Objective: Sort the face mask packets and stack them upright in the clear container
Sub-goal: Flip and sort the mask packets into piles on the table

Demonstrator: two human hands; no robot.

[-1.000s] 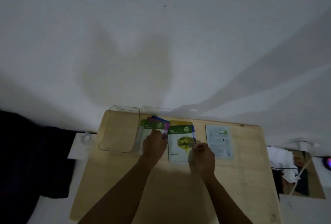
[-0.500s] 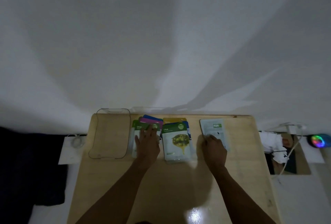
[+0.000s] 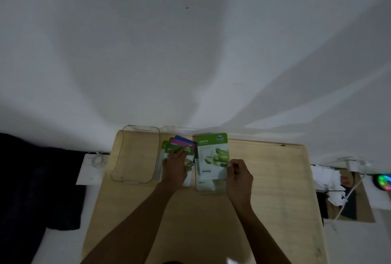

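A clear container stands at the far left of the wooden table, and nothing shows inside it. Right of it lies a fanned pile of face mask packets, green, pink and blue at their tops. My left hand rests flat on that pile with its fingers spread. A green cucumber packet sits face up on the middle stack. My right hand pinches this packet's right edge between thumb and fingers.
A white wall rises directly behind the table. Left of the table lie a white paper with a coiled cable and a dark cloth. On the right are crumpled white paper, a cable and a glowing coloured light.
My right hand took the grey-white packet from the right side, turned it over to its green cucumber face and brought it onto the middle stack. The left hand stayed on the fanned pile.
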